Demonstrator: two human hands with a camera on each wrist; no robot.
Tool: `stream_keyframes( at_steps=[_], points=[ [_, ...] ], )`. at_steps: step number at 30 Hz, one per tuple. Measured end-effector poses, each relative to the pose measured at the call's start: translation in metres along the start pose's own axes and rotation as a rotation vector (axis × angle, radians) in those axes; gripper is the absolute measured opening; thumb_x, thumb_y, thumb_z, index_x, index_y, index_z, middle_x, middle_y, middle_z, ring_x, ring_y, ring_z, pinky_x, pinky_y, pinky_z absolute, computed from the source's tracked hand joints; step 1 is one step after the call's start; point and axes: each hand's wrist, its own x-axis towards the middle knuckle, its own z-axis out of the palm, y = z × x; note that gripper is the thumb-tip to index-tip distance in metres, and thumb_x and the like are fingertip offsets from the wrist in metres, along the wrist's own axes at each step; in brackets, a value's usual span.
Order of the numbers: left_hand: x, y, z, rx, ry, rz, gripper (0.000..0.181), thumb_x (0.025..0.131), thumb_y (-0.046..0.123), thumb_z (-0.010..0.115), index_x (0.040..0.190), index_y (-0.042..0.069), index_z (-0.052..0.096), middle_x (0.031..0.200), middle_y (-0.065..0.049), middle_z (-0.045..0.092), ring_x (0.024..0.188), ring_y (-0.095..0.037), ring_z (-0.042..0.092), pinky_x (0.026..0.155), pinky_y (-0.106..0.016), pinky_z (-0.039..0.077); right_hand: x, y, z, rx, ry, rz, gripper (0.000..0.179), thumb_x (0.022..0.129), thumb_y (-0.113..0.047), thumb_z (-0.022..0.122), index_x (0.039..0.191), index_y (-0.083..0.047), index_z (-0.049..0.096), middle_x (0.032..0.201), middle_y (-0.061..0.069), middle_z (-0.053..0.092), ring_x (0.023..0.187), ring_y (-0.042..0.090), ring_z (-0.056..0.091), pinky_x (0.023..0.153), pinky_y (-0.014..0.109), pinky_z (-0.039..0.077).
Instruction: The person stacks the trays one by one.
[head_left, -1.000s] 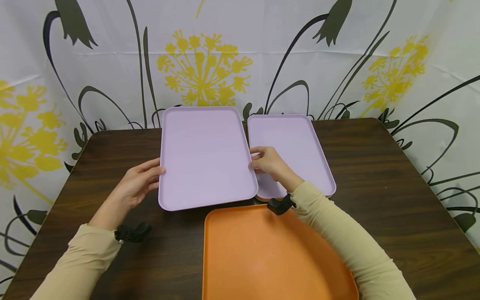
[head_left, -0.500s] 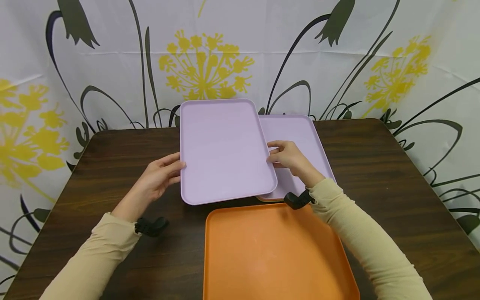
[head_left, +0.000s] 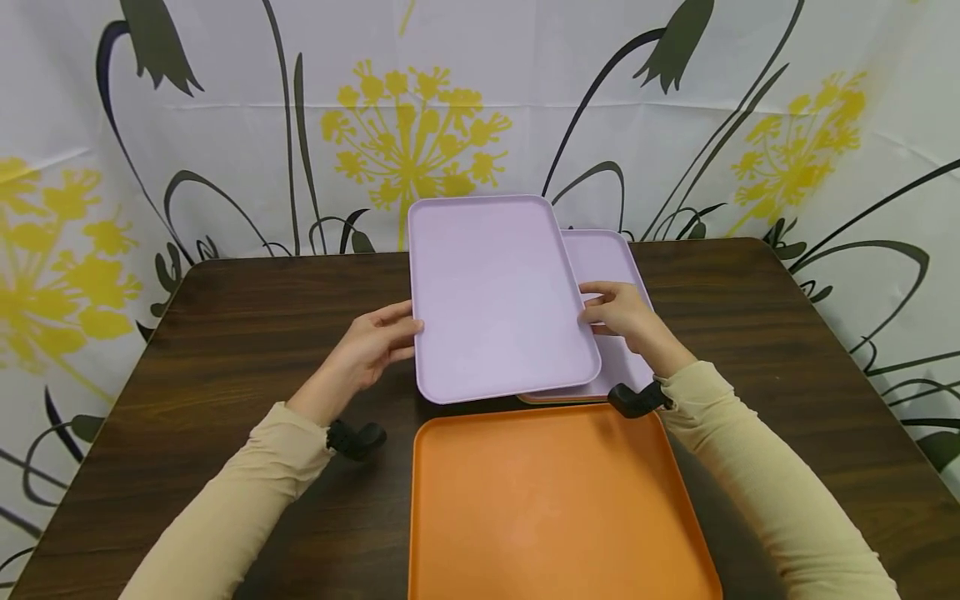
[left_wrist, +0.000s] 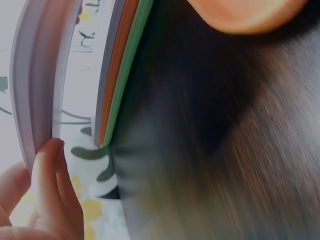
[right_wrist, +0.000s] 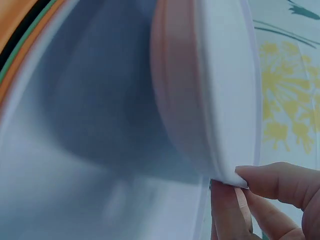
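Note:
A lilac tray [head_left: 498, 292] is held up by both hands, overlapping a second lilac tray [head_left: 630, 358] behind it in the head view. My left hand [head_left: 371, 346] pinches its left edge, thumb on top and fingers beneath. At the opposite edge my right hand [head_left: 622, 315] grips it the same way. In the left wrist view a gap shows between the held tray [left_wrist: 37, 75] and a stack of trays with grey, orange and green [left_wrist: 131, 65] edges. The right wrist view shows the held tray [right_wrist: 227, 100] above the lower lilac one [right_wrist: 100, 135].
A large orange tray [head_left: 555, 500] lies on the dark wooden table [head_left: 247, 333], in front of the stack and between the forearms. A white curtain [head_left: 247, 50] with flower prints hangs behind the table's far edge.
Both hands have carried the lilac tray to the right, from beside the stack to a place covering most of the second lilac tray. The orange tray stays put.

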Motion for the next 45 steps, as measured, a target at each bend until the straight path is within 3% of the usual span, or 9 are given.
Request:
stream_keyframes(
  at_steps=[8, 13, 16, 20, 24, 32, 38, 43, 45],
  points=[
    [0.015, -0.006, 0.025, 0.027, 0.029, -0.024, 0.058, 0.093, 0.002, 0.056, 0.147, 0.004, 0.036, 0.112, -0.005, 0.059, 0.073, -0.001, 0.064, 0.067, -0.017, 0.058, -0.002, 0.013, -0.019, -0.026, 0.028, 0.029, 0.057, 0.091, -0.001, 0.055, 0.145, -0.003, 0.039, 0.131, 0.024, 0.05, 0.109, 0.023, 0.053, 0.102, 0.043, 0.048],
    [0.023, -0.007, 0.042, 0.035, 0.04, -0.031, 0.056, 0.093, 0.002, 0.057, 0.146, 0.005, 0.038, 0.135, -0.018, 0.052, 0.073, 0.0, 0.062, 0.065, -0.017, 0.058, -0.005, 0.022, -0.031, -0.036, 0.038, 0.02, 0.057, 0.09, -0.002, 0.056, 0.145, -0.001, 0.039, 0.133, 0.025, 0.049, 0.092, 0.008, 0.056, 0.101, 0.041, 0.05],
    [0.027, -0.009, 0.051, 0.043, 0.046, -0.039, 0.056, 0.092, 0.001, 0.058, 0.145, 0.006, 0.04, 0.14, -0.021, 0.049, 0.072, 0.0, 0.061, 0.063, -0.016, 0.058, -0.006, 0.027, -0.037, -0.04, 0.045, 0.015, 0.057, 0.089, -0.003, 0.056, 0.144, 0.0, 0.04, 0.13, 0.023, 0.051, 0.081, 0.001, 0.055, 0.093, 0.031, 0.055],
    [0.033, -0.011, 0.061, 0.046, 0.054, -0.05, 0.056, 0.091, 0.001, 0.059, 0.144, 0.006, 0.042, 0.139, -0.02, 0.051, 0.072, -0.001, 0.061, 0.061, -0.015, 0.057, -0.007, 0.033, -0.045, -0.029, 0.057, 0.015, 0.058, 0.087, -0.003, 0.057, 0.142, 0.001, 0.042, 0.109, 0.01, 0.058, 0.077, 0.001, 0.054, 0.075, 0.016, 0.054],
    [0.038, -0.014, 0.07, 0.053, 0.052, -0.059, 0.055, 0.091, 0.001, 0.059, 0.143, 0.006, 0.044, 0.138, -0.02, 0.052, 0.079, -0.005, 0.062, 0.067, -0.018, 0.059, -0.008, 0.038, -0.051, -0.057, 0.066, 0.004, 0.058, 0.085, -0.002, 0.056, 0.141, 0.004, 0.042, 0.096, 0.003, 0.056, 0.075, 0.003, 0.053, 0.068, 0.013, 0.051],
    [0.044, -0.019, 0.084, 0.092, 0.046, -0.056, 0.052, 0.091, 0.001, 0.059, 0.141, 0.005, 0.046, 0.134, -0.019, 0.057, 0.085, -0.013, 0.065, 0.089, -0.035, 0.055, -0.009, 0.047, -0.063, -0.115, 0.07, 0.003, 0.058, 0.086, -0.002, 0.057, 0.14, 0.009, 0.04, 0.109, 0.015, 0.057, 0.073, 0.001, 0.054, 0.066, 0.012, 0.051],
    [0.048, -0.021, 0.093, 0.11, 0.048, -0.034, 0.051, 0.091, -0.001, 0.059, 0.14, 0.002, 0.047, 0.131, -0.022, 0.058, 0.099, -0.025, 0.067, 0.092, -0.039, 0.054, -0.008, 0.052, -0.07, -0.11, 0.06, 0.017, 0.057, 0.087, -0.003, 0.056, 0.14, 0.008, 0.04, 0.123, 0.023, 0.054, 0.073, -0.004, 0.055, 0.068, 0.011, 0.051],
    [0.05, -0.022, 0.098, 0.143, 0.053, -0.023, 0.05, 0.09, -0.001, 0.059, 0.139, 0.001, 0.047, 0.129, -0.023, 0.06, 0.11, -0.033, 0.064, 0.09, -0.039, 0.055, -0.007, 0.055, -0.073, -0.098, 0.063, 0.021, 0.056, 0.087, -0.003, 0.057, 0.139, 0.01, 0.041, 0.112, 0.012, 0.062, 0.072, -0.004, 0.056, 0.067, 0.01, 0.051],
    [0.051, -0.023, 0.099, 0.153, 0.055, -0.016, 0.05, 0.09, -0.001, 0.059, 0.139, 0.001, 0.047, 0.128, -0.024, 0.06, 0.108, -0.033, 0.065, 0.089, -0.039, 0.055, -0.006, 0.056, -0.074, -0.101, 0.067, 0.018, 0.056, 0.087, -0.003, 0.057, 0.138, 0.011, 0.041, 0.11, 0.015, 0.063, 0.072, -0.004, 0.056, 0.067, 0.01, 0.051]
  ],
)
